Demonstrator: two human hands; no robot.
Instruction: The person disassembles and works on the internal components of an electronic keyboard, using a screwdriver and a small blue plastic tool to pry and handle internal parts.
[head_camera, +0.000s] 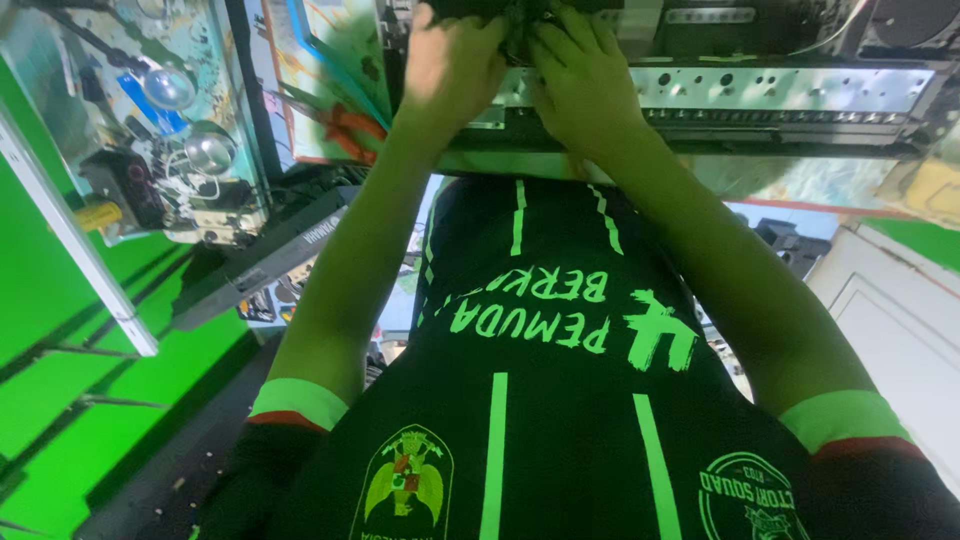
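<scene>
Hands first: my left hand (450, 65) and my right hand (585, 85) sit close together at the far edge of the view, both pressed onto a dark part (525, 25) that lies on the long metal chassis (780, 95). The fingers of both curl down over that dark part, but its shape is cut off at the top, so I cannot tell whether either hand truly clamps it or only rests on it. I judge the two hands crowd one spot because the piece is small and wants steadying from both sides. My forearms reach straight out over my black shirt (560, 400) with green stripes. To the left, a cluttered board (170, 130) of wiring and two shiny round caps leans by the green wall (60, 380). On the right stands a white panel (900, 310).
</scene>
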